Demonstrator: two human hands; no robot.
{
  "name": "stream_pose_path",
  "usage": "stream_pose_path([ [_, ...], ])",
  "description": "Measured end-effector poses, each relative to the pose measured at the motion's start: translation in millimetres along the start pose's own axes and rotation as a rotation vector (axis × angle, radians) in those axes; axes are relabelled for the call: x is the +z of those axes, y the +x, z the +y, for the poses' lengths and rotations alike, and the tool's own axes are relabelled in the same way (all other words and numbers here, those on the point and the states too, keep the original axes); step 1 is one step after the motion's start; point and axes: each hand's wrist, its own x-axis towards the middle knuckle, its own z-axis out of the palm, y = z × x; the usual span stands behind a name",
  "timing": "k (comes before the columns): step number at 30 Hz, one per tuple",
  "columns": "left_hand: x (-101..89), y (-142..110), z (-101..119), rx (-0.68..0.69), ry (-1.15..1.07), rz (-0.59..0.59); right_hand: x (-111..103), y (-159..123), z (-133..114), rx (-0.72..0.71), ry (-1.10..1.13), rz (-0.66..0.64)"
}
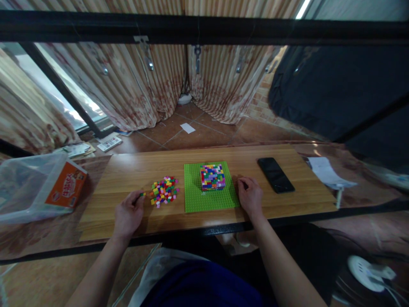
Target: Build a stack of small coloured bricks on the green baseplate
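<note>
My left hand (129, 212) is closed at the left of a loose pile of small toy bricks (163, 191). Between its thumb and fingertips are a green and a yellow toy brick (142, 195), too small to tell whether they are joined. A multicoloured block built of toy bricks (212, 177) stands on the green baseplate (198, 202), toward its far right part. My right hand (250, 196) rests at the right edge of the baseplate with its fingers curled in. The inside of that hand is dark, and I cannot see whether anything is in it.
A black phone (275, 175) lies on the wooden board (128, 170), right of my right hand. A clear plastic box (32, 187) with an orange label stands at the left. White paper (329, 172) lies at the right. A dark bar (204, 30) crosses above the table.
</note>
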Motion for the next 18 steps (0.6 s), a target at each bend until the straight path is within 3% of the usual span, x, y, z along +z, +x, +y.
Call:
stream_pose_path([
  [10, -1.3, 2.2, 1.3, -0.026, 0.11, 0.014, 0.4, 0.1, 1.2, 0.003, -0.012, -0.002],
  [18, -5.1, 8.8, 7.3, 0.236, 0.214, -0.14, 1.4, -0.2, 3.1, 0.017, -0.011, -0.007],
])
